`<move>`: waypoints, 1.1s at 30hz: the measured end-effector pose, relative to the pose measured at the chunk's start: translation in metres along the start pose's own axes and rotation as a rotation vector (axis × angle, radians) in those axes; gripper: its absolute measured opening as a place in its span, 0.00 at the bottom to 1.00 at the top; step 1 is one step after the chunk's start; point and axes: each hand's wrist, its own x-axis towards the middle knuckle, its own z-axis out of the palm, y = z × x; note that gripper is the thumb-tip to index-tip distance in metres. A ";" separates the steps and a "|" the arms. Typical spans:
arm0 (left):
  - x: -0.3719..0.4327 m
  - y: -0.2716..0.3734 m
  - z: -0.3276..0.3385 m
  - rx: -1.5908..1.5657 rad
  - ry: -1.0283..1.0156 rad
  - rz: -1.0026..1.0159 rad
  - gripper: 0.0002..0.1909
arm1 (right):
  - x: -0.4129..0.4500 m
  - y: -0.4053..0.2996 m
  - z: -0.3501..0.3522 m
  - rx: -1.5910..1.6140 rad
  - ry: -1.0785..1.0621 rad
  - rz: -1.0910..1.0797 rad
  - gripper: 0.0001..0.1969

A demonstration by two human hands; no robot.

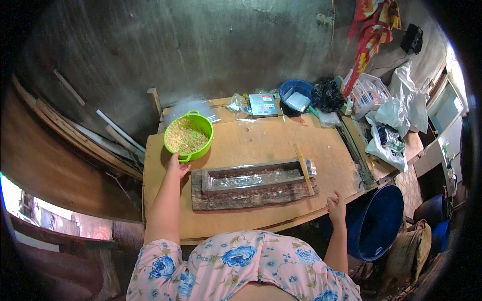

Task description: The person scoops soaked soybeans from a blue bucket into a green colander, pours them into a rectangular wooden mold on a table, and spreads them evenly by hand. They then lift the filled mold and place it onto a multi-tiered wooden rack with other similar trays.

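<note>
My left hand is at the near handle of a lime-green plastic basin, its thumb against the rim and its fingers below the handle. Whether it grips the handle is unclear. Pale, crumbly chopped material partly fills the basin. In front of me lies a long wooden mould on a rough, dark board, its trough lined with clear plastic film. A flat wooden stick rests across its right end. Over the table's front right edge, my right hand hovers with loosely bent fingers, holding nothing visible.
Plastic sheets, a printed packet, a blue basket and a black bag line the back of the wooden table. White sacks stand at right. A blue barrel is below the right edge.
</note>
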 end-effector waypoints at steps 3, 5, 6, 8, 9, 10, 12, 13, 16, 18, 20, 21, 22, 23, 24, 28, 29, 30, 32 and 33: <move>0.017 0.002 0.010 -0.005 -0.150 0.080 0.27 | -0.022 0.009 -0.005 -0.062 0.050 -0.062 0.25; 0.011 0.002 0.022 0.030 -0.043 0.189 0.23 | -0.040 0.014 -0.011 -0.074 0.058 -0.088 0.25; 0.009 0.002 0.020 0.032 -0.065 0.230 0.22 | -0.051 0.003 -0.012 -0.051 0.045 -0.089 0.25; -0.002 0.003 0.023 0.052 -0.068 0.331 0.20 | -0.066 -0.006 -0.012 -0.056 0.038 -0.097 0.27; -0.014 0.003 0.026 0.067 -0.047 0.394 0.19 | -0.073 -0.013 -0.012 0.043 0.008 -0.078 0.28; -0.030 0.001 0.030 0.082 -0.080 0.470 0.19 | -0.081 -0.024 -0.012 0.140 -0.021 -0.060 0.29; -0.101 -0.008 0.057 0.129 -0.102 0.606 0.17 | -0.093 -0.041 -0.013 0.289 -0.071 -0.017 0.31; -0.134 -0.016 0.065 0.145 -0.173 0.623 0.17 | -0.096 -0.052 -0.010 0.335 -0.110 0.002 0.33; -0.215 -0.057 0.090 0.175 -0.396 0.646 0.16 | -0.104 -0.086 0.000 0.480 -0.356 -0.097 0.42; -0.264 -0.105 0.106 0.186 -0.553 0.622 0.15 | -0.106 -0.086 0.004 0.688 -0.472 -0.097 0.47; -0.301 -0.157 0.113 0.301 -0.706 0.473 0.15 | -0.109 -0.080 -0.006 0.893 -0.504 -0.061 0.52; -0.319 -0.185 0.115 0.358 -0.778 0.396 0.15 | -0.110 -0.073 -0.016 0.971 -0.491 -0.053 0.54; -0.337 -0.214 0.117 0.416 -0.854 0.304 0.15 | -0.114 -0.063 -0.027 1.057 -0.418 -0.030 0.54; -0.354 -0.245 0.120 0.475 -0.928 0.211 0.15 | -0.123 -0.052 -0.048 1.069 -0.363 0.006 0.50; -0.367 -0.282 0.124 0.511 -0.937 0.138 0.15 | -0.126 -0.028 -0.064 1.110 -0.266 0.075 0.46; -0.413 -0.415 0.133 0.773 -1.068 -0.113 0.14 | -0.163 0.082 -0.148 1.333 -0.061 0.118 0.36; -0.416 -0.450 0.135 0.863 -1.109 -0.193 0.14 | -0.175 0.108 -0.168 1.339 0.039 0.148 0.34; -0.428 -0.481 0.136 0.900 -1.158 -0.253 0.14 | -0.188 0.131 -0.190 1.332 0.105 0.203 0.35; -0.451 -0.539 0.137 1.010 -1.213 -0.359 0.14 | -0.206 0.177 -0.227 1.322 0.197 0.185 0.33; -0.461 -0.564 0.139 1.089 -1.224 -0.406 0.13 | -0.213 0.197 -0.246 1.327 0.222 0.161 0.32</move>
